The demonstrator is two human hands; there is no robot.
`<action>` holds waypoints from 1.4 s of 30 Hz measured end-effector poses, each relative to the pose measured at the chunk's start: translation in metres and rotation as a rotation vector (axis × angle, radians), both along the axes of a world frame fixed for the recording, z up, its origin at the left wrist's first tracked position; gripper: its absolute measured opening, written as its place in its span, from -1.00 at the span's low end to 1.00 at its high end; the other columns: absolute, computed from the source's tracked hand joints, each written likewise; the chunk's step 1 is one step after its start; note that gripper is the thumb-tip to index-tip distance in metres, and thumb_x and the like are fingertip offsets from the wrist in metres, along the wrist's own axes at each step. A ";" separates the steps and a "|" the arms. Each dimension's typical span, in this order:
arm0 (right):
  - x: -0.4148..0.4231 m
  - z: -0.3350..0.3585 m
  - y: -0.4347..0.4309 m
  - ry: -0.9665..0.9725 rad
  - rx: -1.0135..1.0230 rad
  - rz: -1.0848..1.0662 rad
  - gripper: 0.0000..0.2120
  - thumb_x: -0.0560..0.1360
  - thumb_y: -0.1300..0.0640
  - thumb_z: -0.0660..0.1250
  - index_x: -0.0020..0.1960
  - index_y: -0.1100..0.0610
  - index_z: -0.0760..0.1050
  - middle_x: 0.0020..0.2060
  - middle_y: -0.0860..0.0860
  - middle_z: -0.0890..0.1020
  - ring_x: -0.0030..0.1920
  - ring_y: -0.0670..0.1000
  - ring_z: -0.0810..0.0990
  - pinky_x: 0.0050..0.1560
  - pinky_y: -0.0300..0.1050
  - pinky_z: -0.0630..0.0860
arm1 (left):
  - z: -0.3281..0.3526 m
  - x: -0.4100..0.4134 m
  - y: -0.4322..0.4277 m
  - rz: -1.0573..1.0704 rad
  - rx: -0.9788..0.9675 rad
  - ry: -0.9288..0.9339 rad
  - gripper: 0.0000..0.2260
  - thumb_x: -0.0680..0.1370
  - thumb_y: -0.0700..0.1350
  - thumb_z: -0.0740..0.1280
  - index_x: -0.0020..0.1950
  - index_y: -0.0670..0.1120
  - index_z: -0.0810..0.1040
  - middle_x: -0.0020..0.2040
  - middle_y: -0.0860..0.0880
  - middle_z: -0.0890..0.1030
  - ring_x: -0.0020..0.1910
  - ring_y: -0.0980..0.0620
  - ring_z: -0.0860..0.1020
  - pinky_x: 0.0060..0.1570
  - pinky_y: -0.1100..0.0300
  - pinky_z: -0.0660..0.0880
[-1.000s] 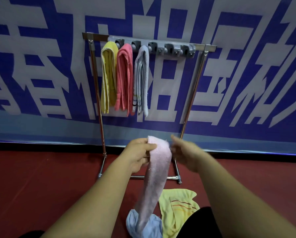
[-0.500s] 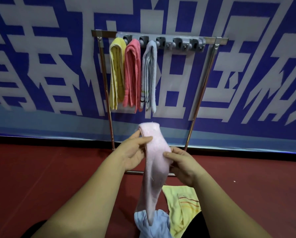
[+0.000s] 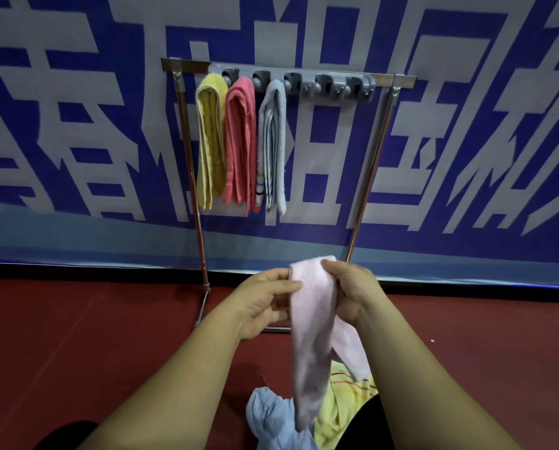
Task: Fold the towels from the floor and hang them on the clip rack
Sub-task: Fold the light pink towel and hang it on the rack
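Head view: two hands hold a folded pale pink towel in front of a clip rack

A blue banner (image 3: 76, 125) with large pale characters fills the upper half of the scene and hangs as a backdrop. Below it lies a dark red floor (image 3: 76, 352). A metal clip rack (image 3: 187, 66) stands on the floor against the banner, with a grey clip strip (image 3: 333, 84) along its top bar.

Two bare forearms reach in from the bottom edge. The left hand (image 3: 262, 303) pinches the left edge of a pale pink towel (image 3: 310, 336) between thumb and fingers. The right hand (image 3: 349, 287) grips its right side, fingers curled over the top fold. The towel is held up low in front of the rack, folded into a long narrow strip that hangs down between the forearms.

Three folded towels hang side by side from the left part of the clip strip: a yellow towel (image 3: 210, 141), then a coral towel (image 3: 239, 141), then a grey-blue towel (image 3: 273, 141).

On the floor near the person, under the held towel's lower end, lie a crumpled light blue towel (image 3: 271, 417) and a pale yellow striped towel (image 3: 346, 391), touching each other
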State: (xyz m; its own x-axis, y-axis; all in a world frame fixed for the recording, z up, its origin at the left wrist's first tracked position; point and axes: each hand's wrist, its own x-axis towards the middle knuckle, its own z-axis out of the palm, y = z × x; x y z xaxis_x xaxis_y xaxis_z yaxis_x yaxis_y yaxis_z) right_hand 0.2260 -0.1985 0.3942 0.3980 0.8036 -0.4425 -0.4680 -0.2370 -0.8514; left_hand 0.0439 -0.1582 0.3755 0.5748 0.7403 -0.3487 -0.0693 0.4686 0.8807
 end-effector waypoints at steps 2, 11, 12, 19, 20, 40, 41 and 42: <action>0.004 0.007 0.004 0.002 0.007 -0.048 -0.87 0.60 0.28 0.42 0.09 0.34 0.64 -0.04 0.26 0.76 0.00 0.22 0.73 -0.05 0.09 0.65 | -0.002 0.003 -0.005 -0.065 0.040 0.035 -0.66 0.58 -0.33 0.45 0.33 -0.08 0.68 0.16 -0.14 0.76 0.10 -0.09 0.73 0.08 -0.01 0.66; 0.003 -0.014 -0.007 0.071 0.021 0.202 -0.61 0.62 -0.02 0.40 0.26 0.27 0.63 0.13 0.23 0.75 0.20 0.25 0.70 0.26 0.17 0.59 | 0.016 0.015 0.008 0.080 0.020 -0.040 -0.76 0.61 -0.35 0.41 0.28 -0.24 0.67 0.10 -0.22 0.76 0.02 -0.09 0.73 0.09 0.01 0.67; -0.001 -0.021 -0.009 0.069 0.025 0.221 -0.63 0.63 0.02 0.38 0.27 0.27 0.63 0.14 0.23 0.75 0.17 0.23 0.71 0.25 0.16 0.57 | 0.017 0.016 0.009 0.094 0.010 -0.045 -0.74 0.61 -0.36 0.41 0.30 -0.22 0.66 0.08 -0.20 0.77 0.01 -0.09 0.74 0.07 0.00 0.69; -0.002 -0.021 -0.004 -0.043 0.112 0.166 -0.83 0.66 0.22 0.36 0.19 0.26 0.62 0.04 0.25 0.76 -0.06 0.16 0.74 -0.04 0.07 0.64 | 0.017 -0.001 0.016 0.102 0.003 -0.018 -0.51 0.56 -0.45 0.43 0.40 -0.02 0.62 0.24 -0.11 0.74 0.19 -0.15 0.73 0.07 -0.01 0.71; -0.003 -0.019 -0.003 -0.076 0.097 0.184 -0.84 0.66 0.21 0.35 0.19 0.24 0.63 0.07 0.25 0.75 -0.03 0.18 0.74 -0.02 0.09 0.65 | 0.018 -0.002 0.015 0.107 0.013 -0.012 -0.49 0.55 -0.45 0.44 0.40 -0.01 0.61 0.24 -0.09 0.75 0.18 -0.15 0.74 0.05 0.00 0.71; 0.003 0.014 0.007 -0.004 0.167 0.145 -0.74 0.66 0.11 0.38 0.29 0.22 0.60 0.11 0.24 0.75 0.14 0.27 0.74 0.24 0.31 0.63 | 0.031 -0.007 0.016 -0.160 0.109 -0.056 -0.25 0.58 -0.33 0.47 0.63 0.23 0.35 0.36 -0.12 0.68 0.24 -0.12 0.67 0.12 0.01 0.61; 0.003 0.014 0.006 0.027 0.179 0.160 -0.71 0.64 0.08 0.40 0.30 0.22 0.61 0.13 0.24 0.74 0.16 0.27 0.73 0.26 0.30 0.62 | 0.030 -0.005 0.018 -0.139 0.110 -0.054 -0.23 0.57 -0.33 0.49 0.63 0.23 0.34 0.34 -0.11 0.69 0.25 -0.13 0.68 0.11 0.01 0.62; 0.001 0.012 0.006 0.038 0.179 0.198 -0.68 0.63 0.07 0.41 0.30 0.22 0.61 0.15 0.25 0.74 0.17 0.27 0.73 0.27 0.27 0.61 | 0.029 -0.004 0.020 -0.098 0.106 -0.049 -0.22 0.56 -0.34 0.50 0.64 0.22 0.34 0.32 -0.12 0.71 0.24 -0.14 0.70 0.08 0.01 0.66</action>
